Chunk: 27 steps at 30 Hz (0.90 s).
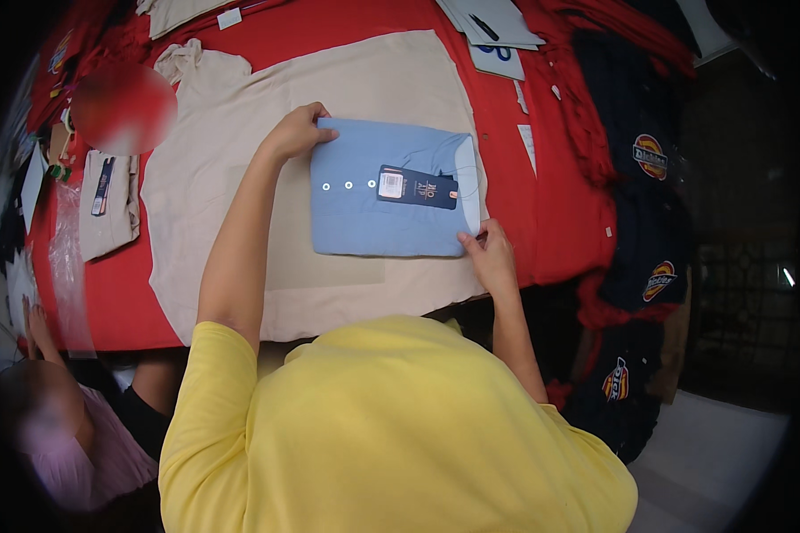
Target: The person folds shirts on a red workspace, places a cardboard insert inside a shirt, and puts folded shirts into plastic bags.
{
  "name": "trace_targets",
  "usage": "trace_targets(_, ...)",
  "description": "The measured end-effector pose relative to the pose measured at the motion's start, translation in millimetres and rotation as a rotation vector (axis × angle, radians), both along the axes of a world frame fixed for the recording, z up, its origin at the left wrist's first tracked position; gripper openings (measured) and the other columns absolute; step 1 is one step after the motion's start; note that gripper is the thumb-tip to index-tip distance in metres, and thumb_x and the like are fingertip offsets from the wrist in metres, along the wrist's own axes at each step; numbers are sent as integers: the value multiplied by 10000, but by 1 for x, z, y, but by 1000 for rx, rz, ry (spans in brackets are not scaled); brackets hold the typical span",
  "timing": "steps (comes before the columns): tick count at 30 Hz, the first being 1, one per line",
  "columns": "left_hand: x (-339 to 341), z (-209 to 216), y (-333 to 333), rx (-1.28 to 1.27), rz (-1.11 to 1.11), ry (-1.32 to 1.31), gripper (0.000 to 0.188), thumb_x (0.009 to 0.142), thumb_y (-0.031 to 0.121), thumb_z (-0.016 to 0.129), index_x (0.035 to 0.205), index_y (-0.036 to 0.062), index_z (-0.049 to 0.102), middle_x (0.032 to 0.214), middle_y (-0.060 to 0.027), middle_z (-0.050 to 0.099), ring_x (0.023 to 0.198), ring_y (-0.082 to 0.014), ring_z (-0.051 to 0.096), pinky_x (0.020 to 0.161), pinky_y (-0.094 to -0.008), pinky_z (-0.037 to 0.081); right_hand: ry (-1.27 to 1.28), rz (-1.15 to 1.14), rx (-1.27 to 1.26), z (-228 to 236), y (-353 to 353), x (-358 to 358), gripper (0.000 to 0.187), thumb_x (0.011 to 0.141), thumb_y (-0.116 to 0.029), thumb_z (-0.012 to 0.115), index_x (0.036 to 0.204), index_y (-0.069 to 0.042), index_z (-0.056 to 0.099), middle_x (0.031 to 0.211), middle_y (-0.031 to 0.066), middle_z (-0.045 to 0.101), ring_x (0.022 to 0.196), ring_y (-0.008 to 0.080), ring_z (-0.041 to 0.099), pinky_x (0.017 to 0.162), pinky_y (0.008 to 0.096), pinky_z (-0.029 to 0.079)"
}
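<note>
A folded light blue shirt [356,218] lies flat before me, several white buttons in a row down its front. A dark hang tag [429,188] with a white label rests on it near the collar, which faces right. My left hand [300,133] is closed on the shirt's far left corner, thumb on top. At the near right corner, by the collar, my right hand [492,256] pinches the edge between thumb and fingers. Beneath the shirt is a spread cream cloth [213,169], and part of a flat beige rectangle [324,274] shows from under the shirt.
Red cloth [511,178] covers the table. Left lies a folded beige garment [111,222] with a tag, beside clear plastic [67,266]. Scissors [493,51] and paper sheets [507,27] lie far right. Dark garments with patches [636,213] hang at right. A person [89,435] sits lower left.
</note>
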<state>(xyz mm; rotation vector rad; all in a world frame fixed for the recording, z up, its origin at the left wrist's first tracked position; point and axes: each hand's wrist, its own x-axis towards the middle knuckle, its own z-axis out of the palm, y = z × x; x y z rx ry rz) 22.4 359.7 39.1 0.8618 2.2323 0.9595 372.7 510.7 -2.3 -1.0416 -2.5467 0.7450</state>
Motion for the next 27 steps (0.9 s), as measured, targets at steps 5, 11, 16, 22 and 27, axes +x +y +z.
trace_targets(5, -6, -23, -41, 213, 82, 10, 258, 788, 156, 706, 959, 22, 566, 803, -68, 598, 735, -162, 557, 688, -288, 443, -233, 5, -344, 26, 16, -33, 447, 795, -335, 684, 977, 49, 545, 876, 258, 623, 850, 387, 617, 757, 442, 471)
trace_targets(11, 10, -15, -19, 110, 113, 68, 345, 737, 201, 728, 997, 19, 592, 932, -200, 654, 859, -299, 638, 774, -353, 490, -233, 98, -346, 3, 35, -24, 408, 769, -321, 701, 901, 42, 569, 848, 210, 627, 776, 280, 637, 650, 386, 486)
trace_targets(16, -12, -17, -8, 57, -57, 152, 352, 702, 251, 772, 942, 35, 633, 849, -115, 646, 830, -213, 600, 755, -335, 456, -66, -39, -434, 5, 8, -26, 408, 768, -254, 699, 996, 57, 564, 906, 203, 624, 843, 320, 627, 745, 396, 484)
trace_targets(22, -31, 1, 17, -169, -295, 58, 356, 701, 272, 771, 952, 41, 672, 895, -104, 665, 863, -209, 605, 788, -312, 457, 150, -14, -495, -29, 18, -20, 373, 791, -211, 679, 1026, 53, 560, 1012, 242, 588, 979, 347, 589, 836, 408, 454)
trace_targets(27, -29, -5, 18, -68, -332, 58, 353, 719, 265, 755, 970, 32, 670, 819, -68, 639, 785, -180, 579, 733, -307, 445, 57, 4, -399, -37, 28, -26, 358, 798, -184, 662, 1047, 52, 563, 968, 220, 617, 923, 340, 610, 816, 395, 465)
